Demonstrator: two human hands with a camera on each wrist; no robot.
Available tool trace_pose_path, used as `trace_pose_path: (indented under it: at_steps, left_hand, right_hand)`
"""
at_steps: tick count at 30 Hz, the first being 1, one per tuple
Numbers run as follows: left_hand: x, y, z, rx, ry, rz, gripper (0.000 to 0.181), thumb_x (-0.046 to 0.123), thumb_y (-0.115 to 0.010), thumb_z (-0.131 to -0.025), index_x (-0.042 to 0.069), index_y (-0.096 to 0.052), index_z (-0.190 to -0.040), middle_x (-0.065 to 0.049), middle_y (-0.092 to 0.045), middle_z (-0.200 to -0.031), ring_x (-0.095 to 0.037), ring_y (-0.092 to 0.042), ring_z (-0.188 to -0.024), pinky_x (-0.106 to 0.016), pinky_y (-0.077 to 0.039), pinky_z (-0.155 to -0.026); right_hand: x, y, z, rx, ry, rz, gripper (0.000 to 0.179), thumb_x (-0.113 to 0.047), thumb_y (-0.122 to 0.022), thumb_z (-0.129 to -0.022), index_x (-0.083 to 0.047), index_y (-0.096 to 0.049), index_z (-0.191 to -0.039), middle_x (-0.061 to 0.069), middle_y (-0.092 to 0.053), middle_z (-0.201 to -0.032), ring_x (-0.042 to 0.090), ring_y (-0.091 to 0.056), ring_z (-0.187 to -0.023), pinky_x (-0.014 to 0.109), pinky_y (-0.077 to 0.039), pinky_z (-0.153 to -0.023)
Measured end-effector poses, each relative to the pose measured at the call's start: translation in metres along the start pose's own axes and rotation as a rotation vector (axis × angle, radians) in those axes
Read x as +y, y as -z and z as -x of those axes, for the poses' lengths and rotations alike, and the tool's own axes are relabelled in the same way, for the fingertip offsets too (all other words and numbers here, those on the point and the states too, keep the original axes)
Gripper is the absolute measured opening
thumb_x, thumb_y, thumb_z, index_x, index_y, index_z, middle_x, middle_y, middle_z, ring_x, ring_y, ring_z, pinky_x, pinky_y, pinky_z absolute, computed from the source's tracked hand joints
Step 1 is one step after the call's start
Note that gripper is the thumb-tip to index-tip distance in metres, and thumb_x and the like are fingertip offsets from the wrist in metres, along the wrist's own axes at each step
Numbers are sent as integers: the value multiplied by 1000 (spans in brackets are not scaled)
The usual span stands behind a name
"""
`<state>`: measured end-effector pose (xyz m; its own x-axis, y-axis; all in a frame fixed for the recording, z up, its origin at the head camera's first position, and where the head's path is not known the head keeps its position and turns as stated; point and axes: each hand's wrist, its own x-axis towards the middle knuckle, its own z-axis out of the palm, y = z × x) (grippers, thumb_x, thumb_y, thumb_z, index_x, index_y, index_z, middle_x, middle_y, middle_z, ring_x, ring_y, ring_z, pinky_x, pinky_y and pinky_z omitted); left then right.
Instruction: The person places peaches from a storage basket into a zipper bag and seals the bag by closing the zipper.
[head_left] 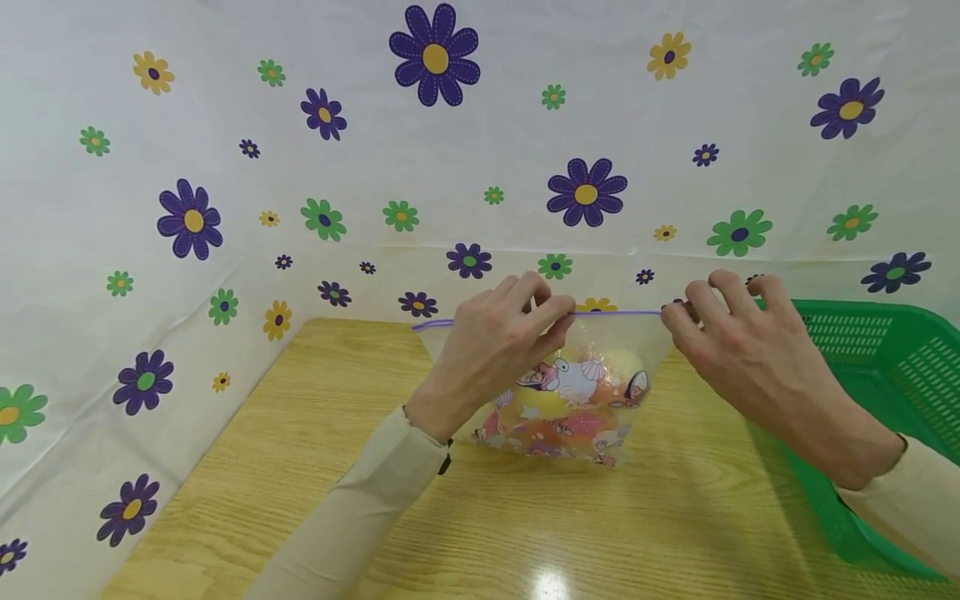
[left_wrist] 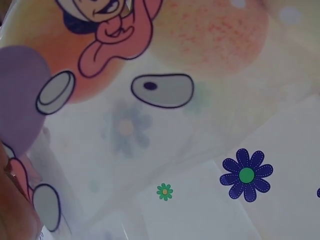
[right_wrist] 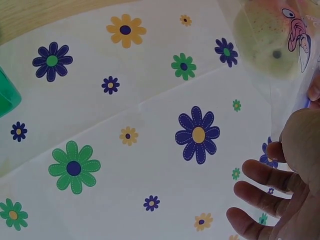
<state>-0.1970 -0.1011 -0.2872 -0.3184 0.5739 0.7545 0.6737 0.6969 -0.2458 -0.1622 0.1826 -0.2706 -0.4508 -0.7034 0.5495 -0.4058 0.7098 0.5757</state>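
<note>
A clear zip bag point(head_left: 592, 417) with cartoon sea-creature prints stands on the table, a purple zip strip point(head_left: 615, 313) along its top. Inside are round yellow and orange things that look like fruit point(right_wrist: 260, 42), blurred by the plastic. My left hand point(head_left: 498, 337) pinches the strip near its middle, thumb and forefinger together. At the strip's right end, my right hand point(head_left: 750, 354) pinches the bag's top corner, its other fingers loosely bent. The left wrist view is mostly filled by the printed bag, with part of the left hand point(left_wrist: 17, 212) at the edge.
A green plastic basket point(head_left: 847, 508) with slotted walls stands to the right, partly behind my right forearm. The wooden table point(head_left: 300, 433) lies beneath. White cloth point(head_left: 480, 150) with purple, green and yellow flowers hangs behind and on the left.
</note>
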Motion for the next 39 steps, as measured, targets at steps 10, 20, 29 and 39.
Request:
trace_pose_path:
  at_steps: [10, 20, 29, 39]
  left_hand:
    - [-1, -1, 3, 13, -2, 5, 12, 23, -65, -99, 19, -75, -104, 1, -64, -89, -10, -54, -65, -18, -42, -51]
    - [-2, -2, 5, 14, 3, 19, 12, 22, -65, -99, 19, -75, -103, 1, -65, -89, -10, -55, -66, -17, -43, -52]
    - [-3, -2, 6, 20, -1, 32, 12, 21, -65, -99, 17, -75, -103, 2, -67, -92, -10, -58, -68, -18, -47, -54]
    - [-1, -3, 5, 37, -29, 44, 14, 18, -63, -99, 16, -76, -103, 4, -74, -97, -11, -65, -75, -18, -53, -61]
  right_hand:
    - [0, -1, 2, -2, -3, -10, 46, 5, -88, -71, 2, -56, -103, 23, -60, -97, 43, -57, -95, 58, -51, -78]
    - [0, -1, 3, 0, -8, -22, 47, 4, -89, -70, 1, -56, -104, 23, -61, -97, 44, -57, -97, 58, -52, -79]
    - [1, -2, 3, 11, -9, -31, 44, 3, -87, -72, 1, -56, -102, 23, -61, -97, 44, -57, -96, 59, -52, -79]
    - [0, -2, 3, 15, -10, -32, 43, 4, -87, -72, 2, -57, -103, 23, -61, -97, 44, -57, -96, 60, -52, -80]
